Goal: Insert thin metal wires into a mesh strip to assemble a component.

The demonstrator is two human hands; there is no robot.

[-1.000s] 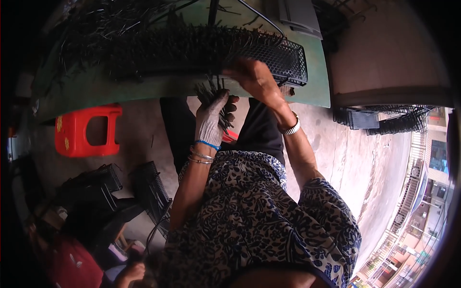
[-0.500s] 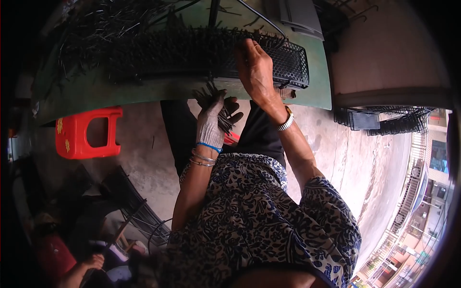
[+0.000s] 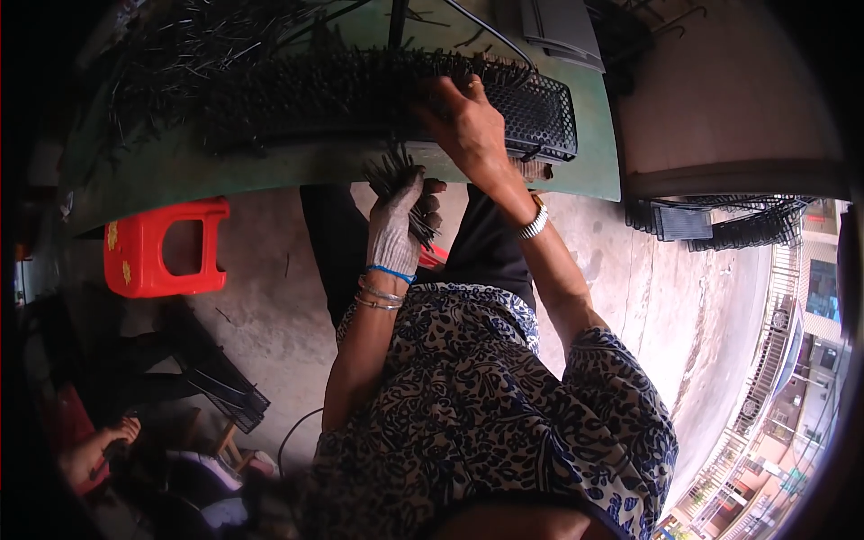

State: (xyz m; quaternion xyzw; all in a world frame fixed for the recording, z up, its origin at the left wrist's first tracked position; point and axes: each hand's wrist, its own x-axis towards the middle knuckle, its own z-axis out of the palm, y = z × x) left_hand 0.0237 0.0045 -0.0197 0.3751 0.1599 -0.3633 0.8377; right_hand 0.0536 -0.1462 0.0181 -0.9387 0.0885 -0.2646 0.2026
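My left hand, in a pale knit glove with a blue cuff, is closed round a bundle of thin black strips just below the table's near edge. Bare and wearing a watch, my right hand reaches over a long black mesh basket lying on the green table. Its fingers bend down at the row of short black strips standing thickly in the mesh. Whatever its fingertips may hold is hidden in the dark. The basket's right end shows bare holes.
A heap of loose black strips covers the table's far left. Grey flat panels lie at the back right. A red plastic stool stands at left. Another person's hand and a black mesh piece are at lower left.
My right hand has moved slightly left and down over the basket. My left hand keeps its bundle nearly in place. At lower left the other person's hand and mesh piece have shifted left.
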